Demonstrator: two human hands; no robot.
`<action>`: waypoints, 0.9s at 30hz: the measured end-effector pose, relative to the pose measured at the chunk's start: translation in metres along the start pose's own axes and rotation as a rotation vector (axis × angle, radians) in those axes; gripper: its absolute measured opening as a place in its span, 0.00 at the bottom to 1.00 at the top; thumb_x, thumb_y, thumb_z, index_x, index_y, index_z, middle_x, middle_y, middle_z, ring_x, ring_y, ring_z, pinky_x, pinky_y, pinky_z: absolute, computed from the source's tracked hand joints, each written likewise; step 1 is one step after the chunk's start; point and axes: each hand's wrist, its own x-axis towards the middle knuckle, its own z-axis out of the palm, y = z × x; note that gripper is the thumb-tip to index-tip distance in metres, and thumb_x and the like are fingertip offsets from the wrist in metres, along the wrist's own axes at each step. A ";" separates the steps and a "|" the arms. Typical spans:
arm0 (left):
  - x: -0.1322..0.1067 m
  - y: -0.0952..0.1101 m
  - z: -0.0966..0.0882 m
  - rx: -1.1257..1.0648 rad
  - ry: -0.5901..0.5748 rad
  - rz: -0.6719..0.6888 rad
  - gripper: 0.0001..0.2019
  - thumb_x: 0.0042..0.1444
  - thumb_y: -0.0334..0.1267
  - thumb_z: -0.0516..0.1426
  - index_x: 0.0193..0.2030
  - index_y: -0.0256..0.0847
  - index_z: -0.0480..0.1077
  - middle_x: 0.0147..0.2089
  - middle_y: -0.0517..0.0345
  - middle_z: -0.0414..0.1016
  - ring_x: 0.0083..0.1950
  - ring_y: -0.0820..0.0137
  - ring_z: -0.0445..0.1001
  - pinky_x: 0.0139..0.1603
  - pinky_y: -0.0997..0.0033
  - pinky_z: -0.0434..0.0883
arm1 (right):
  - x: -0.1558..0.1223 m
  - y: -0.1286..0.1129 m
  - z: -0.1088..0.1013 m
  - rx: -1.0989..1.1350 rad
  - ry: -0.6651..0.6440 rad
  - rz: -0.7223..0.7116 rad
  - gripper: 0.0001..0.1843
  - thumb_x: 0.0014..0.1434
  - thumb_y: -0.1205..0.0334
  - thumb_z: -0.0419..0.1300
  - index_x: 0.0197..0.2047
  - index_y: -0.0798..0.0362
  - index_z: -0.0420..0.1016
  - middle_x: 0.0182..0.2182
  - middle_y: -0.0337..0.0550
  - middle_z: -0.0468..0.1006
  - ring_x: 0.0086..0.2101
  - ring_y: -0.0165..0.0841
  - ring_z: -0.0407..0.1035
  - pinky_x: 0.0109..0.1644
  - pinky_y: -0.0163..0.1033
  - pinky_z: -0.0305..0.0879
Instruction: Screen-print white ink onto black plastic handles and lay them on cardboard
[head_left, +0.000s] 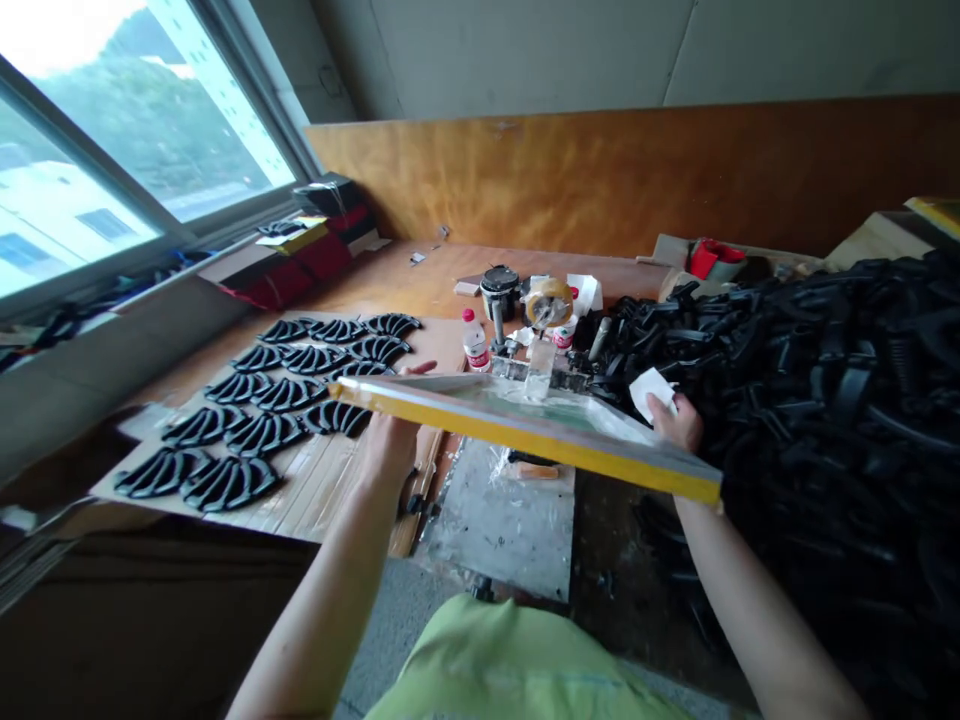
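A yellow-edged screen printing frame is tilted up in front of me, its mesh facing upward. My left hand is at the frame's left side, partly hidden by the rim, with fingertips showing past it; it appears to hold the frame. Beyond the right corner, my right hand is closed on a folded white cloth or paper. Below the frame lies a flat grey plate, bearing a small orange block with a black piece beside it. A translucent squeegee-like block stands by the frame's far side.
Rows of black fan-shaped plastic parts lie on cardboard at left. A big heap of black parts fills the right side. Behind the frame are a red-capped bottle, a dark tin and a tape roll.
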 end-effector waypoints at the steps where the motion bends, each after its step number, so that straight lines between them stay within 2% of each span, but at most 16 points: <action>1: 0.000 -0.006 -0.005 -0.032 0.003 -0.002 0.26 0.52 0.51 0.58 0.54 0.39 0.68 0.35 0.59 0.75 0.35 0.71 0.74 0.35 0.74 0.71 | -0.022 0.001 -0.005 -0.030 -0.007 -0.026 0.22 0.52 0.48 0.57 0.41 0.57 0.75 0.38 0.56 0.79 0.37 0.45 0.73 0.42 0.46 0.68; 4: -0.007 -0.032 -0.016 -0.077 0.009 -0.032 0.26 0.52 0.52 0.57 0.55 0.41 0.65 0.32 0.61 0.73 0.31 0.75 0.72 0.32 0.77 0.69 | -0.082 -0.007 0.004 -0.076 -0.071 -0.117 0.18 0.54 0.52 0.56 0.43 0.54 0.76 0.40 0.54 0.79 0.42 0.46 0.72 0.45 0.48 0.68; 7: -0.025 -0.075 -0.022 0.012 -0.075 -0.125 0.25 0.55 0.54 0.54 0.53 0.41 0.66 0.32 0.59 0.73 0.30 0.75 0.70 0.30 0.78 0.68 | -0.120 -0.031 0.037 -0.128 -0.199 -0.239 0.16 0.57 0.60 0.53 0.46 0.52 0.76 0.41 0.51 0.80 0.44 0.44 0.73 0.49 0.46 0.68; 11: -0.057 -0.141 -0.022 0.260 -0.312 -0.256 0.22 0.56 0.52 0.53 0.50 0.38 0.70 0.33 0.56 0.74 0.31 0.72 0.71 0.29 0.76 0.67 | -0.139 -0.068 0.082 -0.224 -0.340 -0.453 0.22 0.57 0.72 0.48 0.50 0.51 0.75 0.46 0.46 0.78 0.48 0.37 0.71 0.56 0.41 0.64; 14: -0.070 -0.171 -0.016 0.445 -0.421 -0.238 0.21 0.57 0.49 0.52 0.52 0.40 0.70 0.34 0.55 0.76 0.32 0.71 0.72 0.32 0.74 0.67 | -0.149 -0.079 0.105 -0.339 -0.435 -0.602 0.23 0.58 0.73 0.47 0.53 0.53 0.74 0.51 0.47 0.76 0.53 0.37 0.67 0.59 0.42 0.60; 17: -0.070 -0.181 -0.011 0.563 -0.454 -0.181 0.20 0.58 0.47 0.51 0.53 0.41 0.71 0.35 0.55 0.77 0.34 0.70 0.73 0.36 0.72 0.67 | -0.162 -0.076 0.117 -0.450 -0.542 -0.714 0.24 0.60 0.72 0.46 0.56 0.57 0.70 0.56 0.52 0.71 0.57 0.41 0.62 0.62 0.46 0.57; 19: -0.068 -0.183 -0.010 0.586 -0.454 -0.164 0.19 0.58 0.45 0.51 0.52 0.41 0.72 0.35 0.56 0.77 0.35 0.69 0.73 0.38 0.72 0.67 | -0.169 -0.071 0.120 -0.493 -0.562 -0.746 0.24 0.61 0.72 0.45 0.59 0.60 0.68 0.58 0.55 0.68 0.59 0.42 0.59 0.64 0.48 0.54; 23: -0.068 -0.188 -0.014 0.562 -0.456 -0.175 0.17 0.58 0.45 0.51 0.50 0.42 0.72 0.34 0.57 0.76 0.35 0.69 0.73 0.36 0.73 0.67 | -0.175 -0.066 0.114 -0.495 -0.582 -0.819 0.25 0.62 0.71 0.44 0.60 0.63 0.66 0.59 0.57 0.66 0.61 0.42 0.57 0.66 0.49 0.50; 27: -0.071 -0.193 -0.019 0.527 -0.461 -0.181 0.18 0.58 0.46 0.51 0.49 0.41 0.72 0.33 0.57 0.75 0.32 0.70 0.71 0.33 0.74 0.66 | -0.180 -0.065 0.104 -0.441 -0.598 -0.864 0.25 0.61 0.72 0.44 0.59 0.64 0.67 0.59 0.57 0.67 0.60 0.41 0.58 0.66 0.49 0.52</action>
